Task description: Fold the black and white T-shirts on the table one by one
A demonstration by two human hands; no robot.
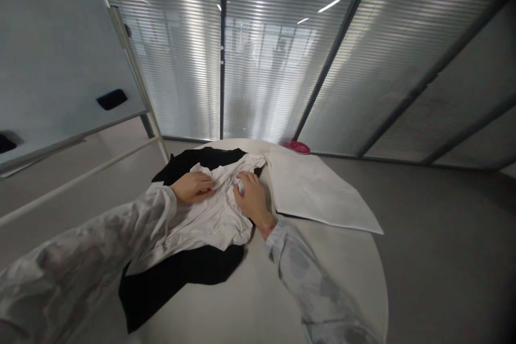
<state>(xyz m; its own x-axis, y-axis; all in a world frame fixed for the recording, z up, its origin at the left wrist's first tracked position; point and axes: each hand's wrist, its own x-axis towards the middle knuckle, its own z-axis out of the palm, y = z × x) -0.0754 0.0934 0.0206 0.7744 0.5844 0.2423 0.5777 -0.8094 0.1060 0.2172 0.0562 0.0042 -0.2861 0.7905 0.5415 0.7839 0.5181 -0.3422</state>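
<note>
A crumpled white garment (201, 226), apparently a shirt, lies over a black garment (189, 269) on a round white table (322, 274). My left hand (192, 187) rests on the left part of the white cloth, fingers curled together against its folds; the fingertips are partly hidden. On the right part of the same cloth is my right hand (253, 196), its thumb apart from bent fingers that touch the fabric. Black cloth shows beyond the white garment and in front of it.
A large flat white sheet or bag (318, 191) lies right of my right hand, its corner past the table edge. A pink-red object (298, 147) sits at the far rim. A whiteboard (60, 54) on a frame stands left; glass panels with blinds (262, 80) rise behind.
</note>
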